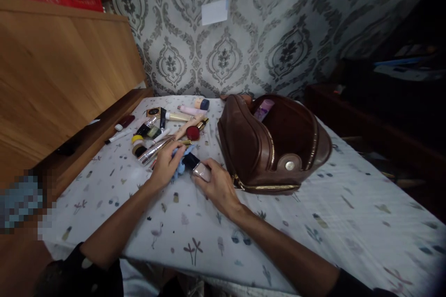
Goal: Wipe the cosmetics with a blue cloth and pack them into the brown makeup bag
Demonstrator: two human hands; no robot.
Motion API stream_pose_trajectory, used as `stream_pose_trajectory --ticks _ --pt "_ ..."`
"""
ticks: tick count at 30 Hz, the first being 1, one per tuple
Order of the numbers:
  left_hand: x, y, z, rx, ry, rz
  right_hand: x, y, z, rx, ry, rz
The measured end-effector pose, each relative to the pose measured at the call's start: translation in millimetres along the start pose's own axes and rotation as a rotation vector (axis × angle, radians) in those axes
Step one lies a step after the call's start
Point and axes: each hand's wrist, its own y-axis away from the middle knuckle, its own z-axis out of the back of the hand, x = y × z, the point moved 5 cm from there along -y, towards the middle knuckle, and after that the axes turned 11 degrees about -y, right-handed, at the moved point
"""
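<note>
Left hand (166,165) narrow, fingers curled down over a crumpled blue cloth (182,164) and pressing into its folds. Right hand (216,186) narrow too, holding a small bottle (201,171) with a black cap and a pale pink, shiny body (any label too small to read), the capped end tilted toward the cloth and touching it. Both hands close together, low over a bed with a white printed sheet (181,232), the small bottle between them and just beside an open brown leather bag (272,146). Inside the bag, a pink and purple box (264,110) tilted against the dark lining; along the bag's lower edge, a gold zipper (266,187).

Just past the left hand, a bundle of makeup brushes (153,151) lying on the sheet, nearly touching the knuckles. Farther back, a wooden-handled brush (186,127), a round red compact (193,132), a cream tube (177,116), a pink tube (191,110) and a small jar with a blue lid (202,104). Toward the left edge of the bed, a dark red tube (124,122) beside a wooden headboard (59,79). Behind the bed, gray patterned wallpaper (265,23) with a white paper note (214,11) stuck to it.
</note>
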Motion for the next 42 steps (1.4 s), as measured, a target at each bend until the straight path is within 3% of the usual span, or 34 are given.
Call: stream_pose_trajectory --ticks 2,4,6,9,17,20,23,26,30,33,36,42 --pt "3.9 2.0 -1.6 0.017 0.143 0.051 -0.5 0.0 1.2 0.003 -0.125 -0.020" --pt "-1.7 5.5 -9.2 0.094 0.241 0.018 -1.7 -0.3 1.1 0.019 -0.256 -0.031" --pt "-9.5 9.7 -17.7 0.162 0.278 -0.024 -3.3 -0.5 0.8 0.029 -0.334 -0.036" --pt "-14.1 13.7 -24.6 0.174 0.276 -0.014 -5.8 -0.2 -0.2 0.043 -0.354 -0.036" --pt "-7.9 10.7 -21.2 0.059 0.220 0.035 -6.1 2.5 -4.3 0.110 -0.339 0.002" --pt "-0.6 9.4 -19.3 -0.006 0.218 0.117 -8.3 4.1 -8.7 0.160 -0.433 -0.056" --pt "4.8 9.8 -11.7 -0.145 0.192 0.159 -12.0 3.8 -10.2 0.135 -0.581 -0.125" --pt "-2.7 12.4 -3.1 -0.263 0.127 0.037 -15.6 2.2 -8.5 0.067 -0.708 -0.173" --pt "-37.0 22.3 -7.2 -0.195 -0.081 -0.430 -16.5 1.5 -6.7 0.046 -0.798 -0.197" --pt "-52.5 30.1 -10.7 -0.191 -0.151 -0.628 -15.2 2.2 -5.6 0.039 -0.856 -0.208" --pt "-53.2 29.1 -11.5 -0.189 -0.137 -0.653 -13.4 3.3 -6.8 0.053 -0.979 -0.244" --pt "-44.0 24.6 -15.8 -0.202 -0.076 -0.561 -15.8 6.2 -15.4 0.120 -1.220 -0.448"
